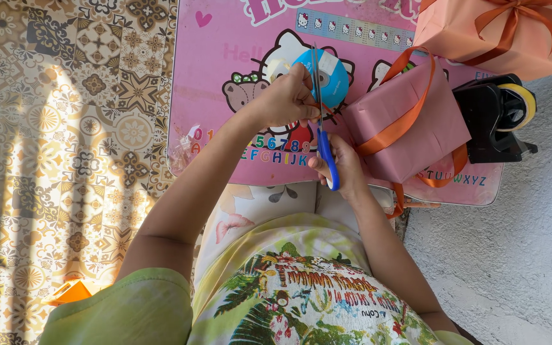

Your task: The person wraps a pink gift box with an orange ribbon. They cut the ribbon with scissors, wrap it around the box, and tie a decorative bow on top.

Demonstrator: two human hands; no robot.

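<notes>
Scissors (322, 128) in right hand (343, 167), ribbon (327, 108) pinched by left hand (285, 99)

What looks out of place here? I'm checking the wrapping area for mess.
Little stands out. A crumpled scrap of clear wrap lies at the pink table's left edge, and an orange scrap sits on the patterned floor. The ribbon on the pink gift box hangs loose, untied.

Blue-handled scissors (322, 137) upright, blades open around orange ribbon (396, 131); ribbon loops over pink wrapped box (416, 121) on table.
</notes>
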